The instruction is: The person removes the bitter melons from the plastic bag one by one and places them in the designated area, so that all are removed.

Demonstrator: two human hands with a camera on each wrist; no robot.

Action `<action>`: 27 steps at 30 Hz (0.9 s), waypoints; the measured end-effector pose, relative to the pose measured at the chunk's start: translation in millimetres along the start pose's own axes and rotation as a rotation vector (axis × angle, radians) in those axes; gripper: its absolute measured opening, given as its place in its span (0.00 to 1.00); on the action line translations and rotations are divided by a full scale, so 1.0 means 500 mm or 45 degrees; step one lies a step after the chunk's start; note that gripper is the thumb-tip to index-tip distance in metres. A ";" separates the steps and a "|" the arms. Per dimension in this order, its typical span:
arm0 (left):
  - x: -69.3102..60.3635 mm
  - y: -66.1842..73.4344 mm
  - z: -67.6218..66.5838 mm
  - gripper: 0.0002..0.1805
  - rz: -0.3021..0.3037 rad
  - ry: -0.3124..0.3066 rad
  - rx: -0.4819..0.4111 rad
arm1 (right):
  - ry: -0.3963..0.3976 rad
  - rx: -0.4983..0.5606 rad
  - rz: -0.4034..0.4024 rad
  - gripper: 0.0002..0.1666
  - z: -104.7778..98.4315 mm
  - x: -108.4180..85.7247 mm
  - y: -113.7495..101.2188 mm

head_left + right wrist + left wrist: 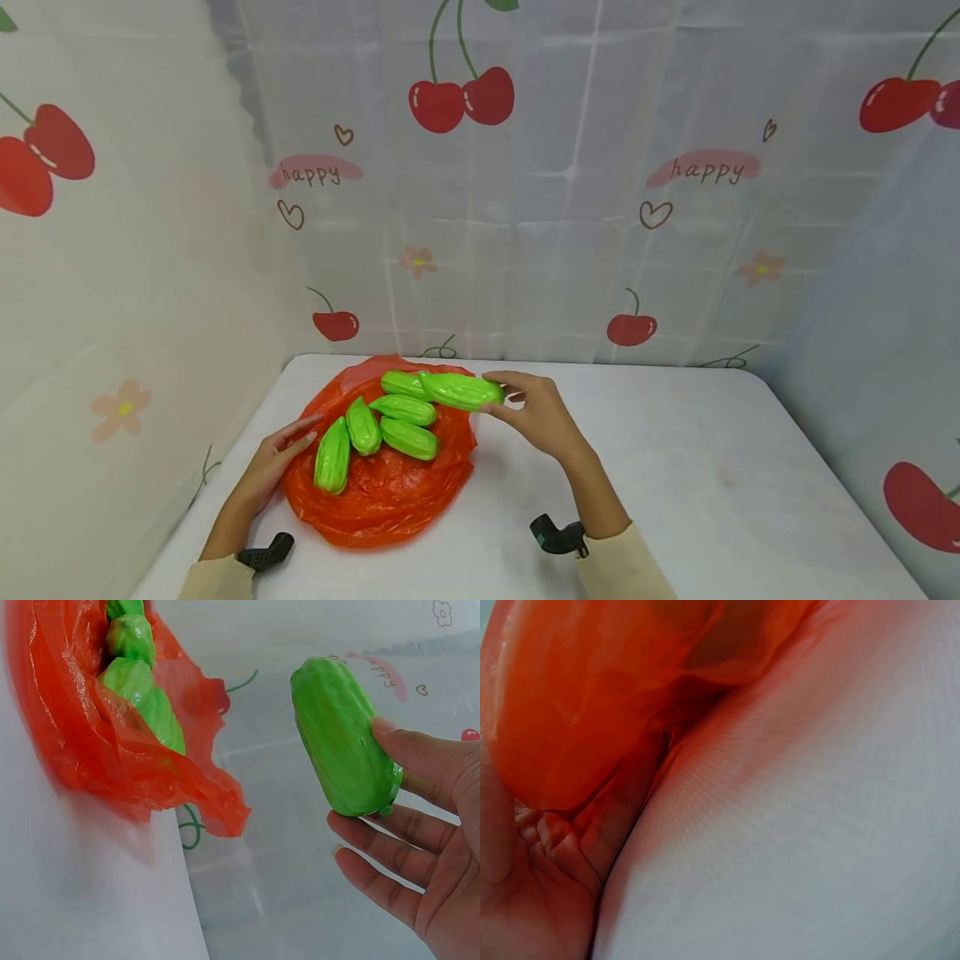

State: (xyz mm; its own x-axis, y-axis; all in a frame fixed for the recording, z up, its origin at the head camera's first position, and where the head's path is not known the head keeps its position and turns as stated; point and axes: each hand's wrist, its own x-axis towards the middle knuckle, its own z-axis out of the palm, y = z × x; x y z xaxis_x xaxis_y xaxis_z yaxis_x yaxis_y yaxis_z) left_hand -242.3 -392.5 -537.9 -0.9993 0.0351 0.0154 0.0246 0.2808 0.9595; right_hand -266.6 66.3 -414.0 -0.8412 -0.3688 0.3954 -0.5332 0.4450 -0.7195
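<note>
Head view bright — left wrist view dim, blurry.

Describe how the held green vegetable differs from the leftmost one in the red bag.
The held vegetable is pinched in the right grip, while the leftmost vegetable has no fingers around it. The held vegetable is lifted clear of the red bag; the leftmost vegetable lies in it. In the head view, the held vegetable stretches mostly sideways, whereas the leftmost vegetable runs mostly up and down. Both are bright green, shiny and ridged.
</note>
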 end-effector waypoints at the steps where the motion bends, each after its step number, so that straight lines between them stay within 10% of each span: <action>1: 0.000 -0.001 0.000 0.30 0.003 -0.001 -0.002 | 0.005 0.005 0.001 0.27 -0.003 0.000 0.002; 27: -0.001 0.002 0.002 0.30 -0.030 0.008 -0.007 | 0.133 -0.012 0.164 0.27 -0.044 0.000 0.064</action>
State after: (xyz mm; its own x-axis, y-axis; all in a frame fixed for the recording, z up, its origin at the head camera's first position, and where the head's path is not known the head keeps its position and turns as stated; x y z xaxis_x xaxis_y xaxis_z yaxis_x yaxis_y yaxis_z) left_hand -241.6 -391.1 -537.4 -0.9997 0.0223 -0.0056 0.0008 0.2759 0.9612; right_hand -285.5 98.5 -424.4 -0.9072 -0.2213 0.3578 -0.4206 0.4908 -0.7631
